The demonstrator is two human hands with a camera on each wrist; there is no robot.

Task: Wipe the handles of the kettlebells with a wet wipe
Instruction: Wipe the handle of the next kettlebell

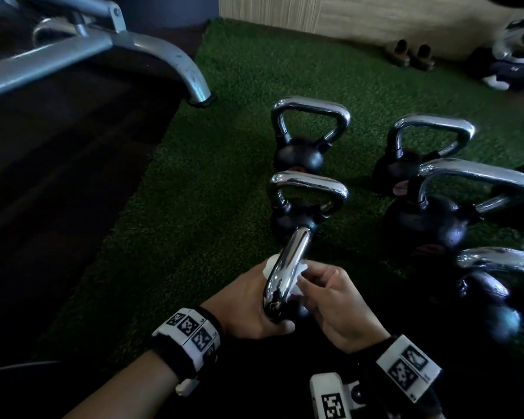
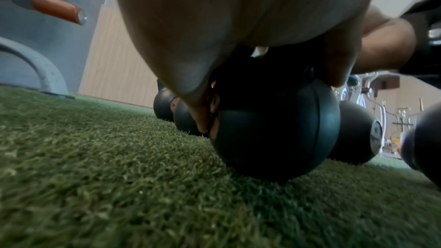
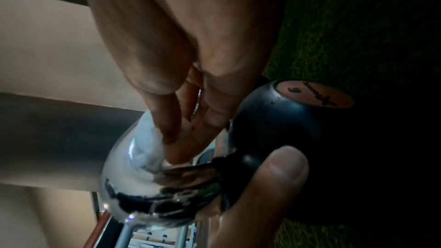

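The nearest kettlebell has a chrome handle [image 1: 288, 267] tilted towards me. My left hand [image 1: 248, 300] grips that handle from the left, thumb under its lower bend. Against the handle's right side my right hand [image 1: 330, 294] pinches a white wet wipe [image 1: 298, 278]. In the left wrist view the black ball [image 2: 274, 129] of this kettlebell rests on the green turf [image 2: 95, 176] below my palm [image 2: 238, 16]. The right wrist view shows my right fingers [image 3: 176, 112] on the chrome handle [image 3: 133, 167], beside the black ball [image 3: 274, 120].
Several more chrome-handled kettlebells stand on the turf [image 1: 224, 176]: two just ahead [image 1: 309, 131] [image 1: 309, 192], others to the right [image 1: 430, 140] [image 1: 472, 201] [image 1: 496, 282]. A grey bench frame [image 1: 164, 55] stands at the left. Bags [image 1: 515, 49] lie at the far right wall.
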